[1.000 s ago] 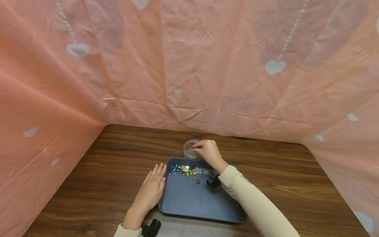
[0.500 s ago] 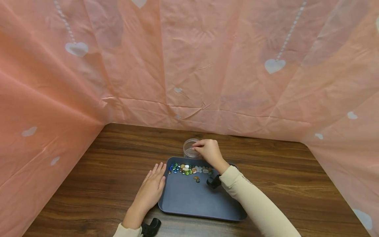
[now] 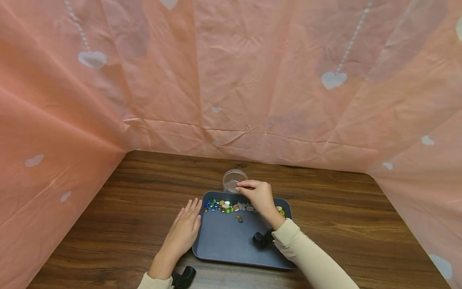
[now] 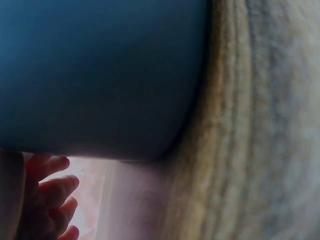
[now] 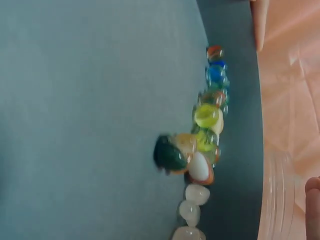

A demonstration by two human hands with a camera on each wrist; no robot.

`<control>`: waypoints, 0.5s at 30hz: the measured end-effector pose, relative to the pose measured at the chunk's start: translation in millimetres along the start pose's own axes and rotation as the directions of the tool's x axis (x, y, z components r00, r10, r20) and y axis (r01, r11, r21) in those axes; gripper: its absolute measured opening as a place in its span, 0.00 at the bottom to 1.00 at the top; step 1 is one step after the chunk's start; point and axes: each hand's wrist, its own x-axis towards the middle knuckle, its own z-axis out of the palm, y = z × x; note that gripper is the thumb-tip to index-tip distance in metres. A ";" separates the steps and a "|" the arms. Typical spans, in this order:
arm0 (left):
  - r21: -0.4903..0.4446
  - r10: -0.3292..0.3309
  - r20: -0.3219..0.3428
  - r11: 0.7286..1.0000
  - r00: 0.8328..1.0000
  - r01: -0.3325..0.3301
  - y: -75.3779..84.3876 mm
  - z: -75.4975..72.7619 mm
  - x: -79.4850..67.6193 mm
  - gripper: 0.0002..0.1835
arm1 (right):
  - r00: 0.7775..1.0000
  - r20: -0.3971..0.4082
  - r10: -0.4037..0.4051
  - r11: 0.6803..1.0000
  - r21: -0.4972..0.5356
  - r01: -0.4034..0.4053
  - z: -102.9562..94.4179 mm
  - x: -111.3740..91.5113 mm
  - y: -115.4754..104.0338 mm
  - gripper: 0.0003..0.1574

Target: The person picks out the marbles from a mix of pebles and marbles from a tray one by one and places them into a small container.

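Note:
My left hand point(image 3: 183, 235) lies with straight fingers along the left side of the dark grey tray point(image 3: 231, 245). In the left wrist view its fingertips point(image 4: 59, 190) show below the tray's wall. My right hand point(image 3: 260, 197) reaches over the tray's far edge, thumb and forefinger close together at the near rim of a clear round container point(image 3: 227, 182). I cannot tell whether anything is between those fingertips. Coloured glass pebbles and pale stones point(image 3: 226, 206) form a row along the tray's far side. Closer in lie an amber and a dark green pebble point(image 5: 170, 154).
More yellow-green pebbles point(image 3: 281, 211) sit at the tray's far right corner, beside my right wrist. The brown wooden table point(image 3: 343, 212) is enclosed by a pink curtain point(image 3: 231, 80) at the back and sides. Black cameras hang under both wrists.
My right hand has drawn back from over the clear container, down and slightly right. A small reddish thing at its fingertips a second ago is not visible now. My left hand keeps its place.

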 end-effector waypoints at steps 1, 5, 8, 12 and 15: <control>0.000 -0.004 0.003 1.000 1.000 0.004 0.1 0.0 0.2 0.26 | 1.000 -0.002 -0.007 1.000 0.001 0.007 0.2 -1.5 -0.1 0.05; 0.000 -0.006 0.003 1.000 1.000 0.006 1.2 -0.6 0.2 0.26 | 0.999 0.033 0.020 0.999 0.028 -0.021 1.4 -7.4 0.6 0.06; 0.001 -0.006 0.004 1.000 1.000 0.006 2.2 -1.2 -0.6 0.26 | 0.994 0.075 0.074 0.995 0.063 -0.079 3.3 -11.3 3.3 0.06; -0.001 -0.002 0.003 1.000 1.000 0.002 2.7 -1.5 -1.3 0.26 | 0.982 0.126 0.139 0.985 0.082 -0.149 5.9 -15.9 7.9 0.07; -0.006 -0.003 0.003 1.000 1.000 0.003 2.8 -1.6 -1.4 0.26 | 0.973 0.169 0.159 0.981 0.084 -0.175 8.4 -19.3 12.6 0.08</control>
